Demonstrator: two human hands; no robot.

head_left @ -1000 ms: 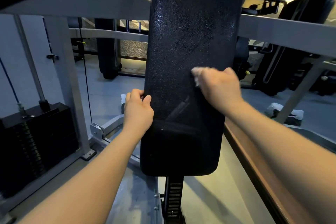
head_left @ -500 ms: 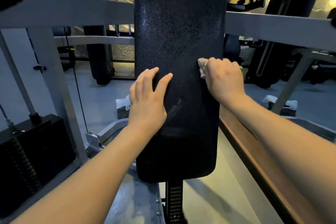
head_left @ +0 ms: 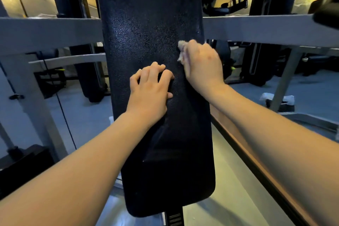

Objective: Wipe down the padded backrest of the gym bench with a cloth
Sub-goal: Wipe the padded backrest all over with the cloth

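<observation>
Right hand [head_left: 201, 64] grips cloth [head_left: 181, 50], seemingly against backrest [head_left: 146, 24]; left hand [head_left: 149, 90] rests spread.

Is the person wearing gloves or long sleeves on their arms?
No. The left hand and right hand are bare, without gloves. Both forearms are uncovered as far as the picture shows, so no sleeves appear. No rings, watch or bracelets are visible.

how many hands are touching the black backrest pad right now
2. The left hand rests on the middle of the backrest pad, fingers curled. The right hand presses a cloth near its right edge.
</observation>
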